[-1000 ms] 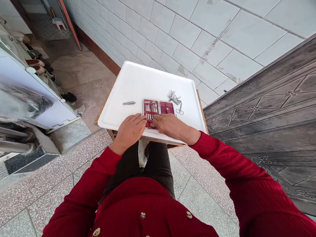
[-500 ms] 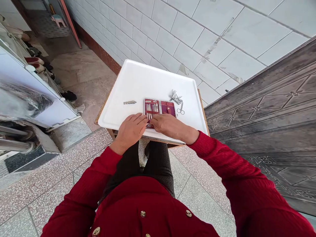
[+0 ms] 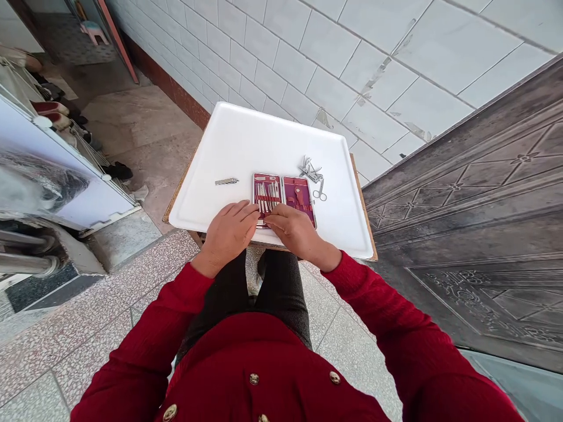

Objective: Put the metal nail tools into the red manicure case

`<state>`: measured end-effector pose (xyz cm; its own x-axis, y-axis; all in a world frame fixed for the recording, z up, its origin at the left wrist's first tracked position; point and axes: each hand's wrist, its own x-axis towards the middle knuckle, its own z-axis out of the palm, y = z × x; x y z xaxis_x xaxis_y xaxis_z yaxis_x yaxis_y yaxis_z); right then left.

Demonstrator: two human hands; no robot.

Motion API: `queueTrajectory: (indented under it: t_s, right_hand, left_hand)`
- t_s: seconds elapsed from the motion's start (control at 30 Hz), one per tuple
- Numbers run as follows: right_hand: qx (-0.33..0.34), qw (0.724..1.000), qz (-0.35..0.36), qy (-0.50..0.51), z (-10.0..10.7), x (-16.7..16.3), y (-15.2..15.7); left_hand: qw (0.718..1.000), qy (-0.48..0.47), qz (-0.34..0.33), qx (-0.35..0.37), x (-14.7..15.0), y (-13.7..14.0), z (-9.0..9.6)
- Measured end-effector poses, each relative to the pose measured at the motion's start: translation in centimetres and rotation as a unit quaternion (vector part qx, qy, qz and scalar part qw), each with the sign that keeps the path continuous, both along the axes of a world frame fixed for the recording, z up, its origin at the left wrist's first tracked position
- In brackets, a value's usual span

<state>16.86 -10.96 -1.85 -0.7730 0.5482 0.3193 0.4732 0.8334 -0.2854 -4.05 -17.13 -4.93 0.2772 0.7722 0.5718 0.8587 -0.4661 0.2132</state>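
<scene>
An open manicure case [image 3: 282, 193] with a dark red lining lies on a white tray [image 3: 259, 138]. Several slim metal tools [image 3: 266, 193] sit under a strap in its left half. My left hand [image 3: 231, 233] is curled at the near left corner of the case, fingers together and thumb hidden. Over the case's near edge, my right hand [image 3: 295, 230] has its fingers pinched together; what they hold is hidden. One nail clipper [image 3: 226, 181] lies left of the case. To its right are a heap of metal clippers [image 3: 310, 170] and small scissors [image 3: 321, 190].
The tray rests on a small wooden table [image 3: 181, 176]. Behind it stands a tiled wall [image 3: 281, 64], and at right a dark carved panel [image 3: 461, 193]. A rack with shoes [image 3: 53, 111] stands at left.
My right hand has drawn back toward me, uncovering more of the case's right half. My left hand stays at the near left corner. The view has shifted slightly.
</scene>
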Motion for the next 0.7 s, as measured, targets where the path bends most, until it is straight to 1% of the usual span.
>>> queueTrajectory:
  t_s: [0.1,0.17,0.23,0.33,0.43,0.5,0.57,0.7]
  right_hand:
    - [-0.012,1.0,0.003,-0.011,0.6,0.0,-0.1]
    - [-0.018,0.999,0.011,-0.034,1.6,-0.2,0.1]
    - [-0.009,0.998,0.006,-0.059,3.1,-1.0,0.5]
    - [0.018,0.996,-0.009,-0.088,5.3,-3.6,1.8]
    - [0.028,0.991,-0.015,-0.129,6.7,-7.3,3.9]
    - [0.033,0.985,-0.022,-0.169,6.8,-9.8,5.4]
    - [0.047,0.977,-0.012,-0.207,6.4,-11.7,6.6]
    - [0.076,0.958,0.013,-0.278,5.5,-13.8,7.9]
  left_hand:
    - [1.0,-0.002,0.004,0.007,0.0,0.1,-0.1]
    - [1.0,-0.001,0.006,0.011,0.0,0.1,-0.2]
    - [1.0,0.001,0.004,0.01,-0.1,0.1,-0.2]
    - [1.0,-0.003,-0.002,0.003,-0.1,0.1,-0.1]
    - [1.0,-0.008,-0.007,0.011,-0.1,0.0,0.0]
    - [1.0,-0.01,-0.007,0.018,-0.1,-0.1,0.0]
    - [1.0,-0.01,-0.006,0.018,-0.1,-0.1,-0.1]
    - [1.0,-0.001,-0.006,0.013,0.0,-0.2,-0.2]
